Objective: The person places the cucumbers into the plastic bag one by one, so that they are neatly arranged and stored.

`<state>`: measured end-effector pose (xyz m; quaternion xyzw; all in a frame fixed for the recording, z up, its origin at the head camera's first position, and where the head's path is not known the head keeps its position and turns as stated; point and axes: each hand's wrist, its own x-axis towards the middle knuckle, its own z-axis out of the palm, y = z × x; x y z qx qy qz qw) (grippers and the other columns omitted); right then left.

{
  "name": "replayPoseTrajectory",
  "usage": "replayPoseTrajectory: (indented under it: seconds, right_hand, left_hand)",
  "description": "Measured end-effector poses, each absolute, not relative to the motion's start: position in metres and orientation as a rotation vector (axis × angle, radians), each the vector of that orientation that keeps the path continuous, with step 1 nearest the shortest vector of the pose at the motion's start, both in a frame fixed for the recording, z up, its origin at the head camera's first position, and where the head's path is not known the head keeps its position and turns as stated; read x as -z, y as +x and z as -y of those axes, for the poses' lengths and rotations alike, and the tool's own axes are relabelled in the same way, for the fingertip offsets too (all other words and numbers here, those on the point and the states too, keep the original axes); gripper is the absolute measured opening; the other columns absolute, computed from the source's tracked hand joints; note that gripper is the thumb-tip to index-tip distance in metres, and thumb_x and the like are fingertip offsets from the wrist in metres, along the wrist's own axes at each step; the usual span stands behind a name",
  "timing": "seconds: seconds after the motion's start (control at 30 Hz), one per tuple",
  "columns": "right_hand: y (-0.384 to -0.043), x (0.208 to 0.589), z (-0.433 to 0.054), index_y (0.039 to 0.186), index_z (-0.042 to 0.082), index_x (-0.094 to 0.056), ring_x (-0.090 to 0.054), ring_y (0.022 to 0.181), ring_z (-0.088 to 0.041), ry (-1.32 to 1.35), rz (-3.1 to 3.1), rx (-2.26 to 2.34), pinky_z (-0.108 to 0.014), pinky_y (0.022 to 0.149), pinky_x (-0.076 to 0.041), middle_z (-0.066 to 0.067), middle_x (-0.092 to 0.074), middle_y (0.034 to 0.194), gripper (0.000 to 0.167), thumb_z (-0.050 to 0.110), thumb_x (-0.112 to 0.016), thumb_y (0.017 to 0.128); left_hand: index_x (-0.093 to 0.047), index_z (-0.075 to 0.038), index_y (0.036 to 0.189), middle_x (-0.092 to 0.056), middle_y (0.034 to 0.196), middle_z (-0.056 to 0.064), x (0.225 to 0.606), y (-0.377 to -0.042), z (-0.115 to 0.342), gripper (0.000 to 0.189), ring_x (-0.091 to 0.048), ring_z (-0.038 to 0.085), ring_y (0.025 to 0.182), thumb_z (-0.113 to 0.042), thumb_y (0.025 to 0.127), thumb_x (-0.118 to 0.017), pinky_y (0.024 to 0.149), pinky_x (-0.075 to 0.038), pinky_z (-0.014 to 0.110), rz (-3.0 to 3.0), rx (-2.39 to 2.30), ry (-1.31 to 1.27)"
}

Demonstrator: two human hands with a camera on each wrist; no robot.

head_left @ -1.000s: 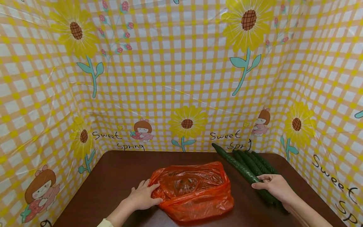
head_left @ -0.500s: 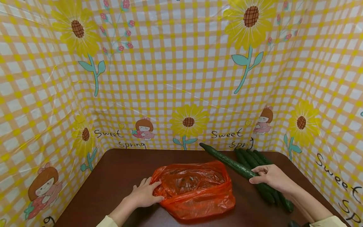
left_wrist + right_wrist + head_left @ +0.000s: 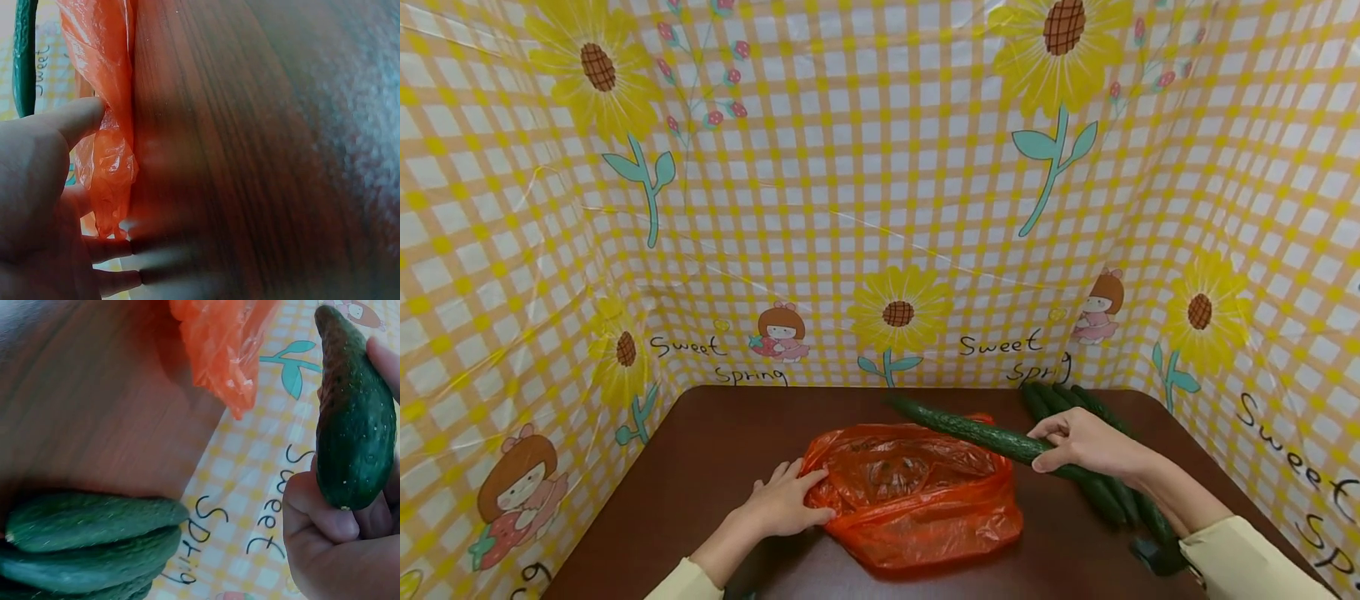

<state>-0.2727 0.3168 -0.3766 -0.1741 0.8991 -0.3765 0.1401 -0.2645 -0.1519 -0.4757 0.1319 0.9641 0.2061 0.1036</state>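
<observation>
My right hand [image 3: 1086,442] holds a long dark green cucumber [image 3: 970,427] between thumb and fingers near its near end. The cucumber's far end slants up and left over a red plastic bag [image 3: 925,533]. In the right wrist view the cucumber [image 3: 355,425] points away, with its blunt end close to the camera. The bag's mouth faces up; its contents are hard to make out through the film. My left hand [image 3: 778,504] rests at the bag's left edge with fingers spread. In the left wrist view its thumb [image 3: 84,119] touches the crumpled bag [image 3: 112,156].
Several more cucumbers [image 3: 1108,500] lie side by side at the right of the brown table [image 3: 730,433], partly under my right forearm. Checked cloth with sunflowers [image 3: 820,250] walls the table at the back and both sides.
My right hand has lifted the cucumber off the pile and carried it left, so its far end now overlaps the bag. The left hand stays at the bag's edge.
</observation>
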Motion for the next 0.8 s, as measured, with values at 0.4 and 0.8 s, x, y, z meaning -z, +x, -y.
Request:
replayPoseTrajectory:
  seconds: [0.4,0.8]
  right_hand:
    - [-0.299,0.377,-0.279,0.122,-0.002,-0.07,-0.017,0.047,-0.009,-0.748,-2.523,1.007,-0.033,0.071,-0.041,0.005,-0.03,0.051,0.045,0.02,-0.08,0.084]
    - [-0.319,0.388,-0.251,0.118,-0.001,-0.073,-0.02,0.044,-0.006,-0.822,-2.506,0.94,-0.028,0.066,-0.045,0.005,-0.035,0.047,0.043,0.016,-0.083,0.08]
  left_hand:
    - [-0.053,-0.022,0.148,-0.031,0.16,0.025,0.473,-0.262,0.152,0.072,-0.024,0.051,0.148,-0.056,0.088,-0.07,0.104,-0.018,0.082,-2.849,-0.615,0.402]
    - [-0.053,-0.021,0.148,-0.031,0.16,0.024,0.474,-0.26,0.151,0.071,-0.025,0.049,0.148,-0.056,0.089,-0.069,0.104,-0.017,0.083,-2.851,-0.623,0.431]
